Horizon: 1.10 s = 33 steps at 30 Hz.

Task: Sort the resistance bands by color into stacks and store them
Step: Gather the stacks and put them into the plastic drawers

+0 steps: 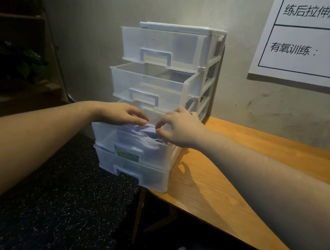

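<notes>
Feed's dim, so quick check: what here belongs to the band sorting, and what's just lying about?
Job:
drawer unit
third drawer, pulled out
pale bands in it
left hand and right hand, fingers on the bands

Lying about:
wooden table
wall poster
plant

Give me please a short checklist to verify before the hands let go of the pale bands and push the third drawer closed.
1. Third drawer pulled out enough: ok.
2. Pale purple bands lying inside it: ok, though the top edge stands near the rim.
3. Left hand and right hand free of the drawer: not ok, both are at the bands.
4. Second drawer above leaves room: ok.
5. Only one color in this drawer: cannot tell.
6. Drawer unit fully on the table: not ok, its front overhangs.
</notes>
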{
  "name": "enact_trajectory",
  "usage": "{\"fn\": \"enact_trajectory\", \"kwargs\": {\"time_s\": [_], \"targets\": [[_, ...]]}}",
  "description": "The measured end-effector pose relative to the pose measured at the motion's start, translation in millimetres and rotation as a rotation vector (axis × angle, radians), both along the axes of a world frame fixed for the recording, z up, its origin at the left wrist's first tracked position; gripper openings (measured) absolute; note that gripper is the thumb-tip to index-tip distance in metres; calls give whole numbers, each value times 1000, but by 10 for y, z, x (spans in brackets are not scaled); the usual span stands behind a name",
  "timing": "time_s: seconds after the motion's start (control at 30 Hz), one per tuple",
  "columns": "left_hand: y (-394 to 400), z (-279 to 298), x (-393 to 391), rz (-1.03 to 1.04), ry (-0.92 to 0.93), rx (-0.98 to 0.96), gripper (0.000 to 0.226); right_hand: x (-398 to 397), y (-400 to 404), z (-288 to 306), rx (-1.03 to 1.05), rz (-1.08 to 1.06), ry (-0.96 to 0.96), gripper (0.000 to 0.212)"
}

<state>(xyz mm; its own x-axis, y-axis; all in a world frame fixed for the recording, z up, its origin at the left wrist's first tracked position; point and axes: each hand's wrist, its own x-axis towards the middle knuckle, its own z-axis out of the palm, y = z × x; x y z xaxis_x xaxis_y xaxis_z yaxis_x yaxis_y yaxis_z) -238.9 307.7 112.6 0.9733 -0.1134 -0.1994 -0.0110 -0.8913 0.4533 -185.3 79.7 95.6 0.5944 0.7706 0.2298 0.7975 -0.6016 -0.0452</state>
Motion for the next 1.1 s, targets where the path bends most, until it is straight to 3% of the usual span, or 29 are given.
{"fn": "enact_trajectory", "kwargs": {"time_s": [0.13, 0.23, 0.3, 0.43, 0.57, 0.83, 1.1], "targets": [[-25, 5, -67, 10, -122, -31, 82, -6, -99, 4, 176, 79, 109, 26], [-71, 24, -125, 11, -185, -44, 80, -29, -195, 13, 260, 95, 148, 26], [-163, 65, -164, -8, -208, -43, 69, -42, -268, 25, 279, 88, 151, 26], [-428, 150, -176, -34, -264, -46, 26, -62, -488, 71, 292, 73, 141, 27], [-823, 255, -112, -107, -336, -45, 17, -23, -856, 93, 288, 18, 158, 26], [-2126, 166, 301, -280, -352, 12, 25, -19, -2160, -94, 264, -252, 199, 23], [-3871, -486, 872, -462, -229, -58, 26, -65, -3900, -574, 286, -592, 284, 24]]}}
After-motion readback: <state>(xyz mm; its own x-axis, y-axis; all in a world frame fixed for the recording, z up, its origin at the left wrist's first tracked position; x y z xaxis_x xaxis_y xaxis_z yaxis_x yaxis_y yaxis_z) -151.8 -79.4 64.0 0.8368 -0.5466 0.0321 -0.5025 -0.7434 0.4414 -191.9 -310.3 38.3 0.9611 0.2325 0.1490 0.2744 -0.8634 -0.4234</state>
